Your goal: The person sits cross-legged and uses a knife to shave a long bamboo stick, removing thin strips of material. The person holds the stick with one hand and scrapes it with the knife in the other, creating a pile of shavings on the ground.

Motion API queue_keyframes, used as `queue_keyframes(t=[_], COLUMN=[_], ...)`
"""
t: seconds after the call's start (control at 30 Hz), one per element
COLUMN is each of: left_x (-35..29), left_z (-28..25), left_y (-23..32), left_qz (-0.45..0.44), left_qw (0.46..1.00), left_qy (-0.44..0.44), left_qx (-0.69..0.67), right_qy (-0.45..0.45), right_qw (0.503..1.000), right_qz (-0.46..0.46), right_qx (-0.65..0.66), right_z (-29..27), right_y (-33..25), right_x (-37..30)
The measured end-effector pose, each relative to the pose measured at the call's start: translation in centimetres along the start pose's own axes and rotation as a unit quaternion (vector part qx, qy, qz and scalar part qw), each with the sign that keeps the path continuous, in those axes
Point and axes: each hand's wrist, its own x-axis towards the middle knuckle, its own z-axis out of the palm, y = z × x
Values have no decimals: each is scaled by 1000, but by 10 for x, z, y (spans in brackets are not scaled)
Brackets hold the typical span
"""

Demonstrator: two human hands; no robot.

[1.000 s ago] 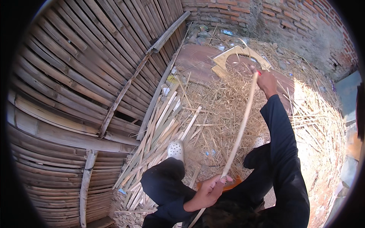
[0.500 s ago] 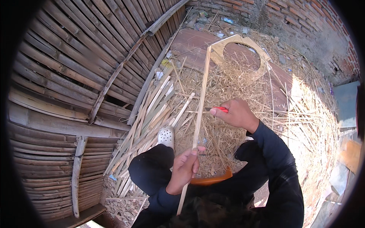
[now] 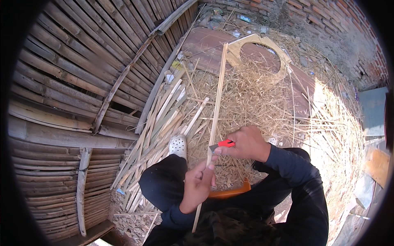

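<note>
A long pale bamboo strip (image 3: pixel 218 92) runs from near my lap up and away in front of me. My left hand (image 3: pixel 198 183) is closed round its lower part, thumb on top. Just above that thumb, the blade of a red-handled knife (image 3: pixel 226 143) lies against the strip. My right hand (image 3: pixel 245 143) is closed on the knife's handle, close to the left hand; most of the handle is hidden by the fingers.
Split bamboo pieces (image 3: pixel 162 123) lie piled at left, beside my white clog (image 3: pixel 178 146). Shavings (image 3: pixel 254 94) cover the ground ahead, around a wooden board with a round hole (image 3: pixel 283 55). A bamboo wall (image 3: pixel 74 69) stands left, a brick wall (image 3: pixel 328 37) behind. Something orange (image 3: pixel 232 192) shows below me.
My right hand has come back toward me with the knife, from beside the strip's middle to just above the left hand. The left hand keeps its grip in nearly the same place.
</note>
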Motion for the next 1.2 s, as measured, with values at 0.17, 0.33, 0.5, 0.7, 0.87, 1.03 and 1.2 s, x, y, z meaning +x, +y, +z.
queue_keyframes(t=[0.17, 0.33, 0.5, 0.7, 0.87, 1.03, 1.2], left_x=[0, 6, 0, -3, -8, -13, -21], left_z=[-2, -1, 6, 8, 11, 10, 12], left_y=[-3, -11, -9, -11, -7, -9, -21], left_qz=[-4, 9, -12, -14, 1, 14, 27], left_qw=[1000, 1000, 999, 998, 999, 999, 998], left_qy=[8, 15, 1, -23, -31, -36, -65], left_qx=[-14, -7, -47, -51, -39, -19, 4], right_qy=[34, 98, 172, 180, 239, 226, 220], right_qw=[999, 991, 977, 969, 955, 957, 944], right_qz=[-26, -60, 46, 37, 39, 64, 191], right_qx=[-29, -64, -121, -168, -169, -173, -157], right_z=[9, 12, -4, -9, -20, -26, -49], right_y=[3, 9, 35, 53, 67, 69, 100], right_x=[4, 11, 30, 36, 44, 48, 60])
